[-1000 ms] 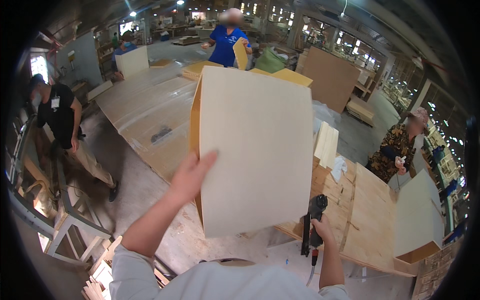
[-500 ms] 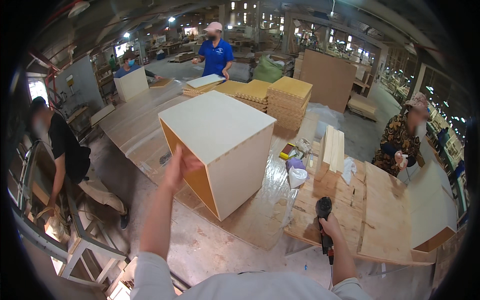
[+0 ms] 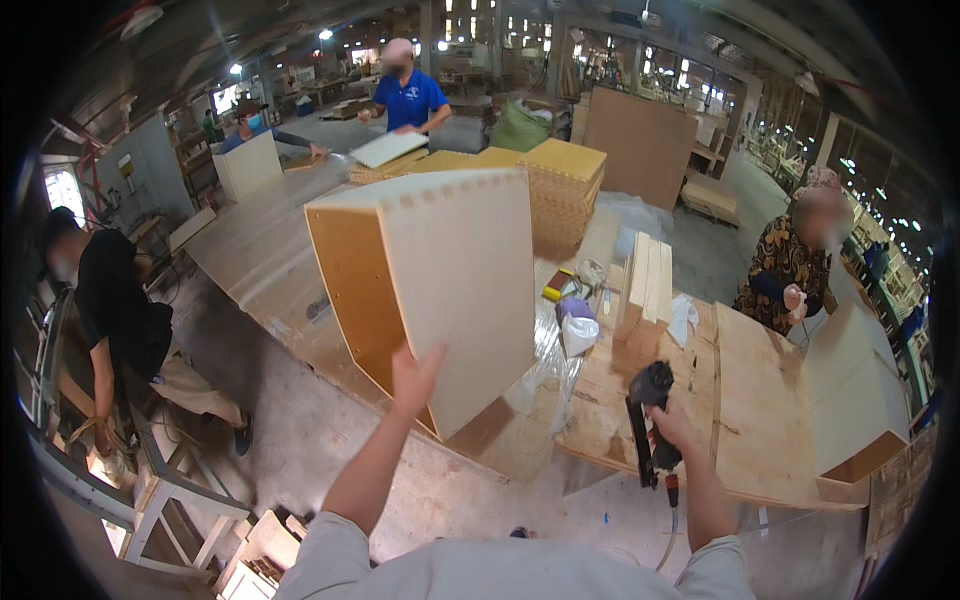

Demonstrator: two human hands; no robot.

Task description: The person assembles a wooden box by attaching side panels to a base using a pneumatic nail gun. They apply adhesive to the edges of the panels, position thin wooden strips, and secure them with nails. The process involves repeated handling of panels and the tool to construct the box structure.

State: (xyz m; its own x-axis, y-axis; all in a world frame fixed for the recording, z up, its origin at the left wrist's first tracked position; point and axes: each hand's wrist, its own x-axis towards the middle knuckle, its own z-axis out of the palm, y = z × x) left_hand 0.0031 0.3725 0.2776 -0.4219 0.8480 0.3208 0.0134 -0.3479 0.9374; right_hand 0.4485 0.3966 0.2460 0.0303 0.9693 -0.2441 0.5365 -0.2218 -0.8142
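Note:
A pale wooden box (image 3: pixel 462 290), open on its left with a tan inside, stands on the table in front of me. At its near open edge, my left hand (image 3: pixel 415 382) grips the panel, partly on the outer face; some fingers are hidden. My right hand (image 3: pixel 676 424) is closed round the handle of a black nail gun (image 3: pixel 643 430), with an air hose (image 3: pixel 671 525) hanging below. The nail gun is held over the near edge of the plywood at my right, apart from the box.
Pale wood strips (image 3: pixel 645 285), a purple-and-white bag (image 3: pixel 577 325) and a yellow-red item (image 3: pixel 557 285) lie right of the box. Stacked tan panels (image 3: pixel 562 195) stand behind. Another box (image 3: pixel 858 390) sits far right. Co-workers stand at left, back and right.
The box has turned and tipped, showing more of its side and inside. My left hand has moved right and down along its edge. The nail gun has tilted more upright.

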